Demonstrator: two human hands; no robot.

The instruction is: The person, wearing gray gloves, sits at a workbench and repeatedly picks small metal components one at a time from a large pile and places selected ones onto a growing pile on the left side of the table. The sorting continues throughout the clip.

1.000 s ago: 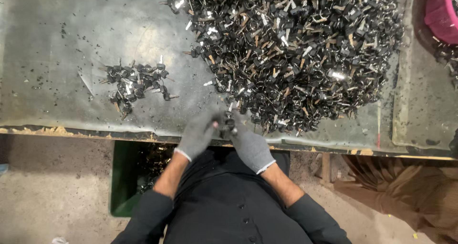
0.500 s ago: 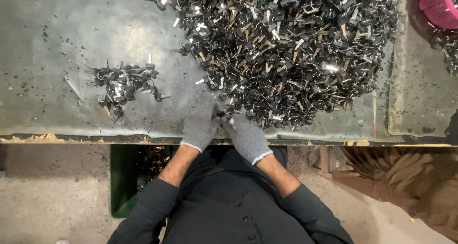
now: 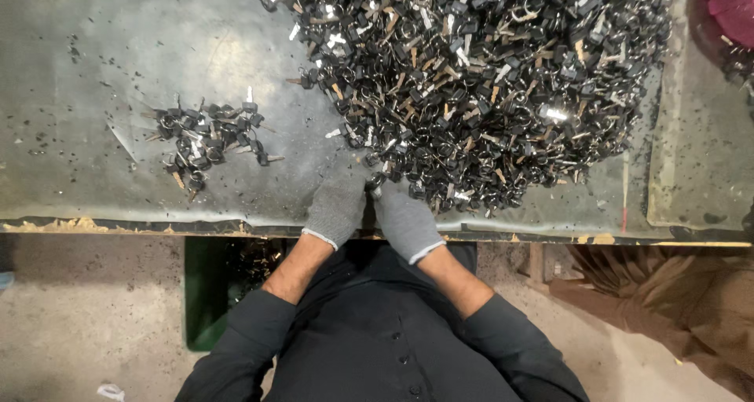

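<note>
A green bin (image 3: 206, 292) stands on the floor under the bench's near edge, left of the person's body; small dark metal pieces show inside it, too dim to tell apart. At the top right corner a pink tub (image 3: 732, 7) is cut off by the frame, its contents out of sight.

On the grey bench (image 3: 94, 48) a large heap of keys (image 3: 487, 80), black-headed with brass and silver blades, covers the middle and right. A small pile of keys (image 3: 206, 139) lies well apart to the left, with bare sheet between the two.

Both hands wear grey knit gloves and meet at the near rim of the large heap. The left hand (image 3: 338, 205) and the right hand (image 3: 404, 221) are touching, and their fingers pinch together on a key (image 3: 375, 180) at the heap's lower fringe; how each finger sits on it cannot be told.

The bench's front edge (image 3: 118, 221) runs just below the hands, chipped and pale along its lip. Open room lies on the left half of the bench around the small pile, and a narrow bare strip (image 3: 699, 158) runs down the right side beyond the heap.
</note>
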